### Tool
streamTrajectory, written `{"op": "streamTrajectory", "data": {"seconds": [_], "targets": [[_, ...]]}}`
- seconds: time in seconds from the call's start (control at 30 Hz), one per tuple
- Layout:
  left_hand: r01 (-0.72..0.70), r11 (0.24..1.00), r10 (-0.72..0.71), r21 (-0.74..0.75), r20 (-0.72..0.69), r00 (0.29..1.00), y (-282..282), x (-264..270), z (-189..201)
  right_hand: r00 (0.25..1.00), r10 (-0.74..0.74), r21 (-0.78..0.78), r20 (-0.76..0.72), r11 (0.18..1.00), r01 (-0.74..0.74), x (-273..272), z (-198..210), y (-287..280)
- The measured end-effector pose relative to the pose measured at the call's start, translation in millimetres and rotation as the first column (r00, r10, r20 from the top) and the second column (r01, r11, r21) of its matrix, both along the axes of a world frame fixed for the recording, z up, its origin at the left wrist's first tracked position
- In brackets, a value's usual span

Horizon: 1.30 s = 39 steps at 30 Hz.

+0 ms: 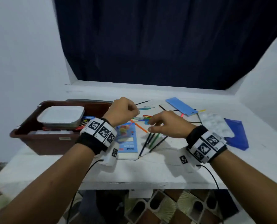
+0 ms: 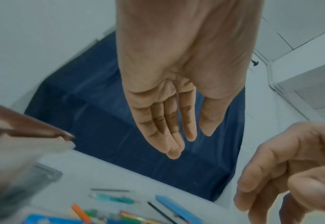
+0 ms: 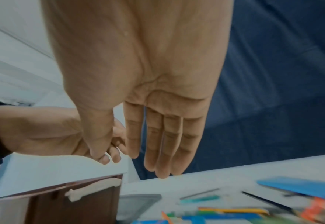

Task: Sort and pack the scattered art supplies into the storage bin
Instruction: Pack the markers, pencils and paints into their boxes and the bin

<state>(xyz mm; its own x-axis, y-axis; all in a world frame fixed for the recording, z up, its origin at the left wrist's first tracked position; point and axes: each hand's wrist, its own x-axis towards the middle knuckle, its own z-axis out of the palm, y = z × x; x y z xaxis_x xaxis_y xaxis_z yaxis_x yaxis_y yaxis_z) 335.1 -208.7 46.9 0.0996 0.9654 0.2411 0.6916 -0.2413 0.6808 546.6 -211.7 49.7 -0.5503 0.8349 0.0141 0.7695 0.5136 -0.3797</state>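
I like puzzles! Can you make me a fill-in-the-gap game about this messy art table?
1. The storage bin is the colour ____.
2. The white tray lies inside the ____.
3. The orange pencil lies on the ____.
4. Both hands, left hand and right hand, hold ____.

Missing words: brown; bin; table; nothing

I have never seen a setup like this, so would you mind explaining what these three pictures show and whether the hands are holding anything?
No robot here: a person wears a camera on the head and one on each wrist, strapped on with black-and-white patterned bands. The big picture is the head view; the other two look along each palm. The left hand and right hand hover over a white table, fingers empty as far as shows. A brown storage bin holds a white tray. Scattered pencils, a blue booklet and a blue folder await packing.
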Motion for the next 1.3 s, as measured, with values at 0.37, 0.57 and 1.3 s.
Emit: {"op": "streamTrajectory", "data": {"seconds": [0.37, 0.57, 1.3], "targets": [[0.238, 0.942, -0.27, -0.237, -0.111, 0.957, -0.9, 169.0, -84.2, 0.966, -0.256, -0.189, -0.022, 0.95, 0.248, 187.7, -84.3, -57.9], [0.275, 0.895, -0.358, -0.351, -0.198, 0.912, 11.8, 203.1, -118.2, 0.945, -0.328, -0.245, -0.014, 0.917, 0.315, 237.4, -111.0, -55.2], [0.239, 0.93, -0.351, -0.279, -0.488, 0.799, 210.1, 322.6, -111.3, 0.798, -0.461, -0.154, 0.389, 0.821, 0.55, 302.6, -100.3, 151.8]]}}
